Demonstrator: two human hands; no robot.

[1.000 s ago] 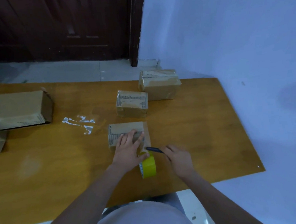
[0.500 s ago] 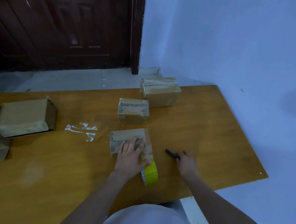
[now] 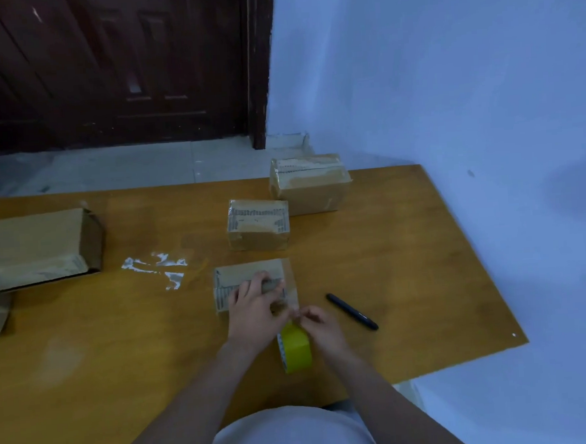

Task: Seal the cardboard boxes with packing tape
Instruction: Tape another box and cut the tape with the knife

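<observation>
While the left hand [image 3: 254, 306] presses flat on the nearest cardboard box [image 3: 243, 279], its print too blurred to read, right hand [image 3: 320, 326] fingers pinch tape at the yellow roll [image 3: 296, 350].

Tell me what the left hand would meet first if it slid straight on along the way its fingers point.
The left hand lies on the nearest box, fingers pointing away from the person. Straight on, it would probably cross that box's far edge and then meet the printed middle box; the depth is hard to judge.
</observation>
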